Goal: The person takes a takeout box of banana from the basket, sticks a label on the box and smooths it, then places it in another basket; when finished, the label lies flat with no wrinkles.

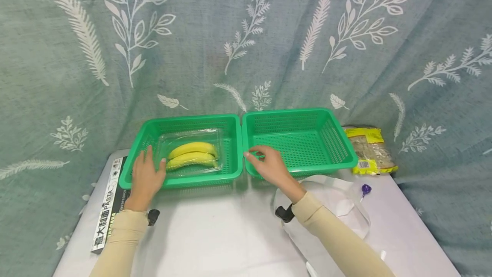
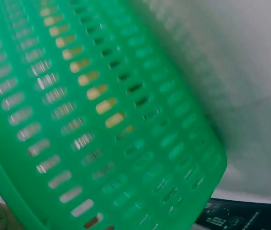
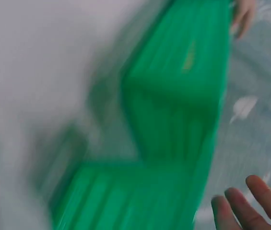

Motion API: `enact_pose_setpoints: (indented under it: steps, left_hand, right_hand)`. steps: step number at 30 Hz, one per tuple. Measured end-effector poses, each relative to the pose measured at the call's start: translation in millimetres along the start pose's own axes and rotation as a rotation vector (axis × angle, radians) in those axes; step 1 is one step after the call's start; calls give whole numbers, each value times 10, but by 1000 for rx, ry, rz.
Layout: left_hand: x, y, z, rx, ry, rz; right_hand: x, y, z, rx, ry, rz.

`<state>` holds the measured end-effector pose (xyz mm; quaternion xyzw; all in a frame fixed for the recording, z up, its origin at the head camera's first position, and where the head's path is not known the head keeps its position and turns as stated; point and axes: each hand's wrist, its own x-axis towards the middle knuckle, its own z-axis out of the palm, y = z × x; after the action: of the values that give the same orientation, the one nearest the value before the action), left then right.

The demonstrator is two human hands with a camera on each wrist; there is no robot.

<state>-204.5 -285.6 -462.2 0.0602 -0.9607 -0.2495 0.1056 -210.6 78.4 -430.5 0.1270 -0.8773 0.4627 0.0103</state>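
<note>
left hand [image 1: 147,178]: i read it as wide, fingers extended and thumb set apart, nothing between them. it sits over the left end of the left basket [image 1: 180,181]; from my head view i cannot tell whether the fingers touch the rim or the wall. the clear container [image 1: 192,136] lies inside that basket, just to the right of the thumb; contact between the two i cannot confirm. two bananas [image 1: 192,158] lie side by side in the container, well to the right of the fingers.

right hand [image 1: 272,168]: loosely bent, nothing held. it is over the near left corner of the right basket [image 1: 303,142], fingertips close to where the two baskets adjoin; touching or just above, i cannot say. my right wrist view is blurred but shows its fingers parted, outside the green wall.

left wrist view: slotted outer wall of the left basket, yellow showing through the slots.

surroundings: black and white pasta box [image 1: 105,213] beside the left basket, partly behind the left forearm; yellow-edged packet [image 1: 370,151] just right of the right basket; white bag [image 1: 330,193] partly under the right forearm; purple lollipop [image 1: 366,189] next to the bag. all rest on the white table [image 1: 219,225].
</note>
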Motion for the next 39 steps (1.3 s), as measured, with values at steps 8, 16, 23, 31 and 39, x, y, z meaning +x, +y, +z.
enact_pose_setpoints:
  steps: [8, 16, 23, 31, 39]
  left_hand:
    - [177, -94, -106, 65, -149, -116]
    - [208, -66, -152, 98, -186, -148]
    - [207, -100, -168, 112, -195, -148]
    - [150, -28, -199, 12, -98, -115]
    - [-99, 195, -336, -128, 100, -13]
  right_hand:
    - [267, -410, 550, 234, -169, 124]
    - [494, -532, 812, 277, -214, 322]
    - [622, -519, 882, 450, -358, 428]
    - [557, -546, 808, 373, -345, 382]
    - [319, -575, 511, 334, -329, 299]
